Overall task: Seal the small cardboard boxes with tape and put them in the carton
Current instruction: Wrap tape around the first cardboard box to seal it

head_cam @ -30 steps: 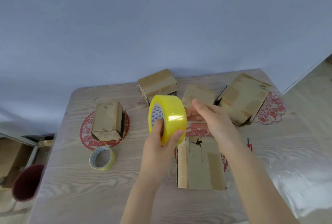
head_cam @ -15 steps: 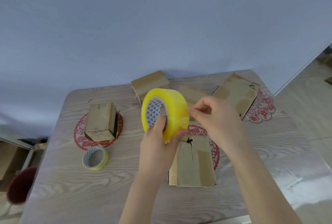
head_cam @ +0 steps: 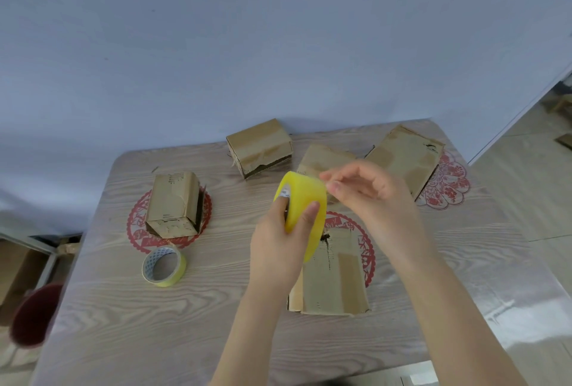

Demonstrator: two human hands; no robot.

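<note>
Wood-grain tabletop (head_cam: 216, 323) carried a box (head_cam: 337, 280), lying below the raised yellow tape roll (head_cam: 305, 200). Left grip (head_cam: 275, 249) clamped the roll; right grip (head_cam: 371, 197) picked at its rim, hold unclear through blur. A fumbled tape end might tear narrow or re-stick.

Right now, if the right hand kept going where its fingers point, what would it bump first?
Most likely the tape roll that the left hand holds up. The right hand aims at its top edge, very close, though depth is hard to judge.
</note>
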